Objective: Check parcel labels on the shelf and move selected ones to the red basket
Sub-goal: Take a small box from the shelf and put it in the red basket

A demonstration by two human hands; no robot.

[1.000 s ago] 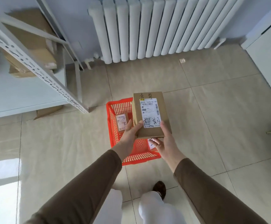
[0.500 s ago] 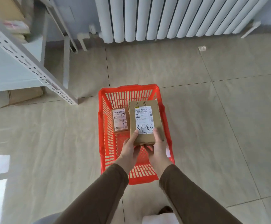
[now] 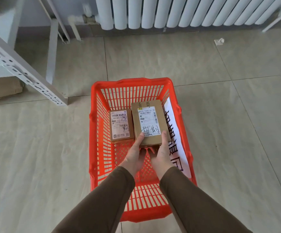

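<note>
We note both sleeves reaching in from 6 o'clock over the near rim of the red basket (image 3: pixel 94 135). The left hand (image 3: pixel 133 156) and right hand (image 3: pixel 162 153) each have thumbs on top of the larger parcel (image 3: pixel 149 121), fingers closed around its near end from beneath; it is held label up inside the basket, whether resting on the floor of it we cannot tell. Just beside it at 9 o'clock lies a smaller parcel (image 3: pixel 121 125), label up. A handwritten paper sign (image 3: pixel 173 130) lines the wall at 3 o'clock. We judge placement nearly complete: lower the far end first, keep it clear of the neighbouring parcel, then slide the fingers out. Beyond, at 10 o'clock, stands the shelf (image 3: pixel 23 76); at 12 o'clock, a radiator (image 3: pixel 170 12).
</note>
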